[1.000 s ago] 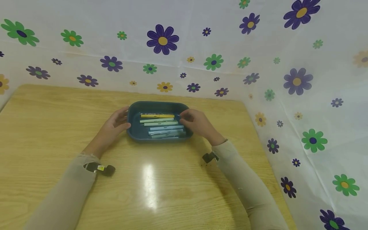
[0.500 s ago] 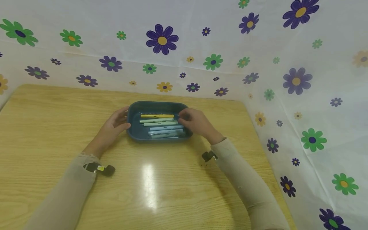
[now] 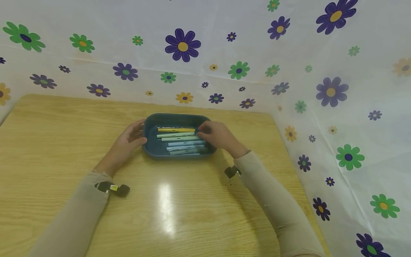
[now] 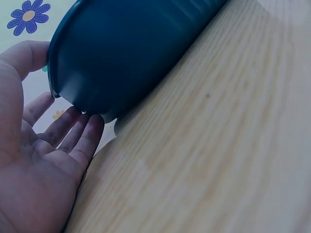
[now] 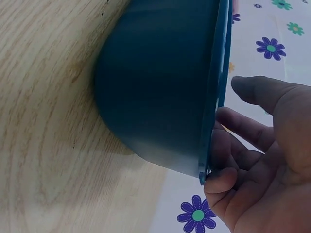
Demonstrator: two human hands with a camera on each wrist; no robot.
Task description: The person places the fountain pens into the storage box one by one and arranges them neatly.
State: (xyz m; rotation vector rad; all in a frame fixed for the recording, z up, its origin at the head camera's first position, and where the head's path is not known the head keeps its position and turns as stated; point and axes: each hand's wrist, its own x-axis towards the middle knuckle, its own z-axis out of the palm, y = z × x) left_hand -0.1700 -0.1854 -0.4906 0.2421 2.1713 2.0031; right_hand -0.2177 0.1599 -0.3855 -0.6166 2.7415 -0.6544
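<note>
A dark teal plastic box [image 3: 155, 145] with rounded corners sits on the table, holding several slim pens in clear wrapping. A yellow pen [image 3: 176, 130] lies at the back, pale green pens [image 3: 179, 139] in the middle and light blue pens [image 3: 186, 144] in front. My left hand [image 3: 127, 140] touches the box's left end, fingers loosely extended against its outer wall and thumb at the rim. Over the right rim reaches my right hand [image 3: 219, 135], its bent fingertips inside near the pen ends. In the right wrist view, its thumb [image 5: 260, 90] stands apart and no pen shows between the fingers.
The wooden table [image 3: 135, 221] runs beneath the box and both forearms. A white flowered sheet [image 3: 205, 50] rises behind the table and along its right side. Dark wrist cameras [image 3: 120, 190] are strapped at both sleeves.
My right hand has shifted slightly left, a little farther over the box. The left hand, the box and the pens stay in place.
</note>
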